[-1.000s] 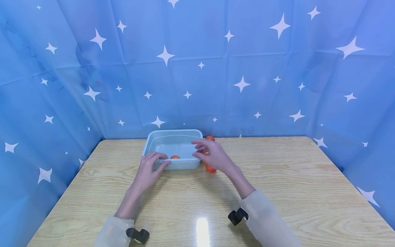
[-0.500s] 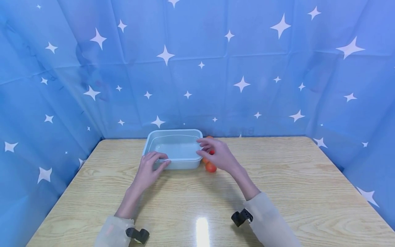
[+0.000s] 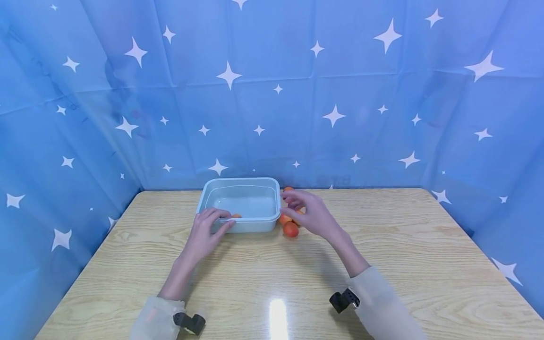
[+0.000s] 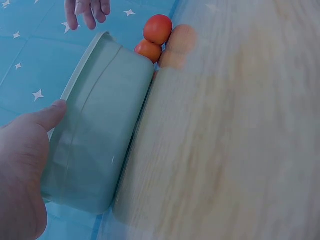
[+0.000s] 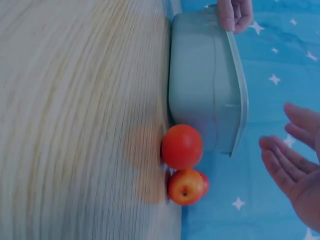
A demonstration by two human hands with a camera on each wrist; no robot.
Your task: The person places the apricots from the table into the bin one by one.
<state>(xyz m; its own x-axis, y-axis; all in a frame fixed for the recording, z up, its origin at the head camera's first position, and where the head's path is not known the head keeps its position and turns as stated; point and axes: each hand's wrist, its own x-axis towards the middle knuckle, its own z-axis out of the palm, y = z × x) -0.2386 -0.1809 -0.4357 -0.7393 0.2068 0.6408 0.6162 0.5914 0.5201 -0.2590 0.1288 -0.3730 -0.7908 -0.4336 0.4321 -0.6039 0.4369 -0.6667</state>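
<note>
A person's left hand (image 3: 206, 233) grips the front rim of a pale blue tub (image 3: 250, 226) near its left end, thumb against the outer wall and fingers over the edge, pinching the rim between them. The tub stands upright on a wood-grain table (image 3: 238, 283), open at the top. Inside, a sliver of one orange fruit (image 3: 236, 216) shows above the front rim near the left fingertips (the rest hides behind the wall).

The right hand (image 3: 313, 215) hovers just beyond the tub's right end, above the rim, its thumb parted from gently bent fingers that pinch nothing; the right wrist view shows it apart from the tub. Below it, more fruit clusters on the table just beside that end: a red fruit (image 3: 291, 230) nearest the person, others close behind it and partly covered by the hand, and a far fruit (image 3: 288, 188) peeking out past the knuckles. Whether any of them touches the tub is hard to tell.

Both arms wear pale sleeves (image 3: 388, 307), with a black camera (image 3: 189, 324) at each wrist. A blue curtain (image 3: 272, 108) scattered with white stars hangs behind the table.
</note>
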